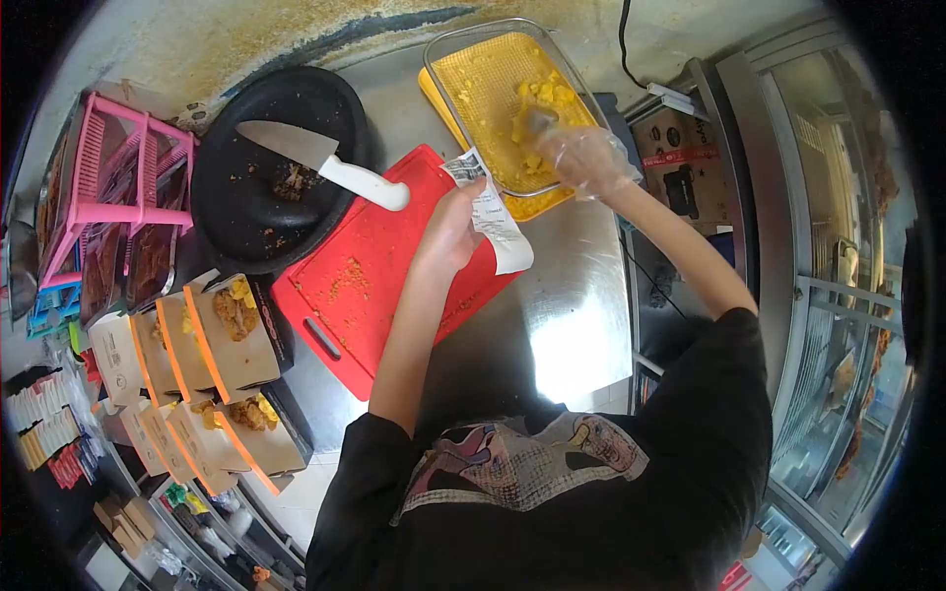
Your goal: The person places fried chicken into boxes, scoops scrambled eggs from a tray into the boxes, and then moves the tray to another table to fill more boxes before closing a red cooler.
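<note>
My left hand (452, 229) holds a printed paper slip (501, 231) above the right part of a red cutting board (330, 266). A clear plastic glove covers my right hand (587, 161), which is over the right side of a wire basket (473, 84) on a yellow tray (537, 205). Blurred at its fingertips is a metal scoop or spoon (538, 120), touching yellow food pieces (552, 95). A knife with a white handle (365, 183) lies across the black round pan (222, 212) and the board's edge.
Open cardboard boxes (232, 369) with fried pieces and yellow food stand at the lower left. A pink rack (118, 212) is at the far left. Shelves and a glass cabinet (838, 364) line the right. A black cable (625, 44) hangs at the top.
</note>
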`<control>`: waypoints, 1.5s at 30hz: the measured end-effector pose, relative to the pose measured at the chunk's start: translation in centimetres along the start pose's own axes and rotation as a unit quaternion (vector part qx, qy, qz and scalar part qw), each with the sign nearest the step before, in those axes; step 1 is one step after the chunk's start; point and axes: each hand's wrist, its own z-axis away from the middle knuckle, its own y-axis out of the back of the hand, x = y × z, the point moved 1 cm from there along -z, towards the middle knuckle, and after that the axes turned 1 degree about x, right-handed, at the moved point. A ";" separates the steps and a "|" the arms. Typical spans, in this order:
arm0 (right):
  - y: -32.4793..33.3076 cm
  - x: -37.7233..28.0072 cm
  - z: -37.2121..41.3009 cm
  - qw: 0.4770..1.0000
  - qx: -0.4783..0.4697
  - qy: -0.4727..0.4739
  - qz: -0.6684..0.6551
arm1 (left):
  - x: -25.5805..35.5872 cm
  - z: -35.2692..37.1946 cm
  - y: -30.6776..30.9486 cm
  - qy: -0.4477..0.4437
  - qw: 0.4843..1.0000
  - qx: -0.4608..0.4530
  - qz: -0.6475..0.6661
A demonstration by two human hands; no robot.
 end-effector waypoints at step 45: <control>5.3 -5.1 2.8 0.984 -0.165 -0.064 0.004 | -3.5 -0.1 0.6 0.023 0.996 -0.076 0.051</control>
